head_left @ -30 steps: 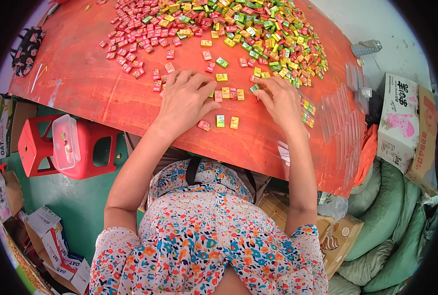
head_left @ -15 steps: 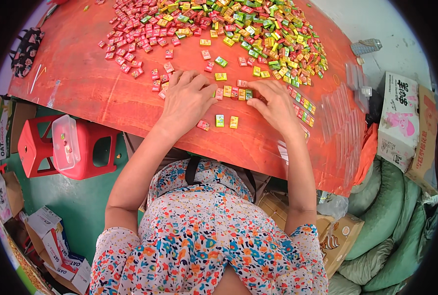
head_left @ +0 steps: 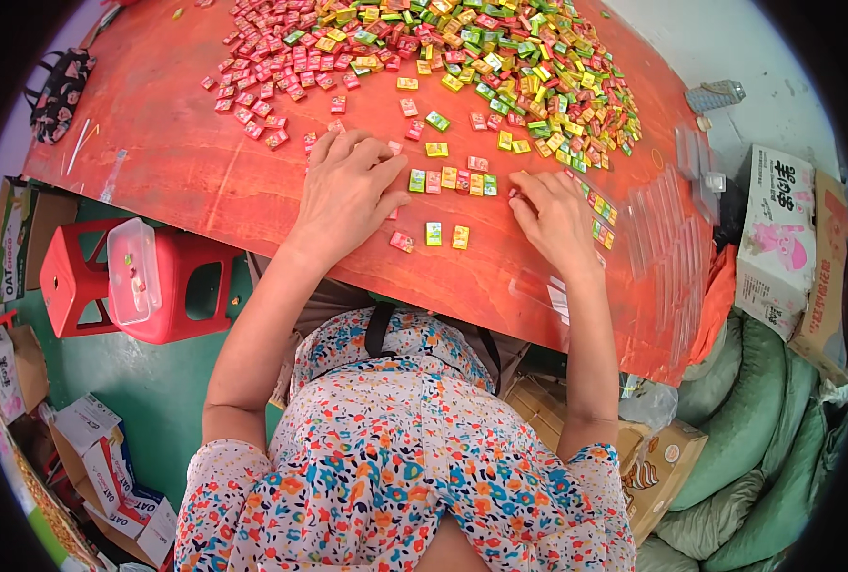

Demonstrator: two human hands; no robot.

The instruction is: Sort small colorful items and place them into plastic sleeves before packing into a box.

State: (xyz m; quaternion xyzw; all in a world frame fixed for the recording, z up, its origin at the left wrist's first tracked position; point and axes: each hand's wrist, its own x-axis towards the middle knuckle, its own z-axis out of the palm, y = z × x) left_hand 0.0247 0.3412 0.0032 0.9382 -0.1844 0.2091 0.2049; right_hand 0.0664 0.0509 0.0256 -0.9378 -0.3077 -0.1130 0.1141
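Observation:
Small red, yellow and green boxes lie on the red table [head_left: 205, 181]. A short row of boxes [head_left: 449, 179] stands side by side between my hands. My left hand [head_left: 348, 191] rests left of the row, palm down with its fingers apart, partly covering some red boxes. To the right of the row, my right hand [head_left: 555, 214] has curved fingers; the edge of a small red box [head_left: 514, 193] shows between its thumb and forefinger. Nearer to me lie a red box [head_left: 401, 242], a green-and-yellow box [head_left: 434, 234] and a yellow box [head_left: 460, 236].
A large heap of boxes [head_left: 500, 57] covers the far side. Clear plastic sleeves [head_left: 667, 229] lie at the right, some filled strips [head_left: 600, 214] beside my right hand. A red stool [head_left: 181, 286] holds a clear tub [head_left: 133, 272]. Cartons [head_left: 777, 229] stand at the right.
My right hand has moved away from the row's right end. My left hand has shifted left, uncovering a green box at the row's left end. The view has shifted slightly.

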